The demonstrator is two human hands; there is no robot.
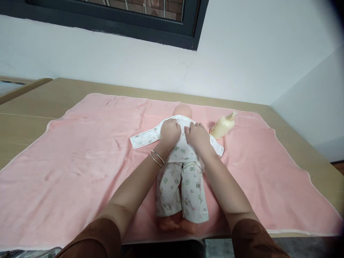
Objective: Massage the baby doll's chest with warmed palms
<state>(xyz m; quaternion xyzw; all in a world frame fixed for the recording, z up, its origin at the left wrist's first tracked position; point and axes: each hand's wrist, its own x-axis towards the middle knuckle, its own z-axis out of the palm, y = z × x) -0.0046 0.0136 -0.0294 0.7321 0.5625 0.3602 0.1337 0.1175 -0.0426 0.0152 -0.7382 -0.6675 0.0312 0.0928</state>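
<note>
A baby doll [182, 154] in a white printed shirt and trousers lies stretched out on a pink blanket [80, 161], its bald head away from me and its bare feet towards me. No face shows on the head. My left hand [170, 132] rests on the upper left of the shirt, fingers curled under and partly hidden. On the upper right of the shirt lies my right hand [197, 135], its fingers bent but apart, touching the cloth. A cream pump bottle [223, 125] lies tilted on the blanket beside the doll's right-side sleeve.
The blanket covers much of a wooden table [34, 100]. Behind the table rises a white wall [134, 64] with a dark-framed window [107, 23]. A wooden rail [27, 85] shows at the far left.
</note>
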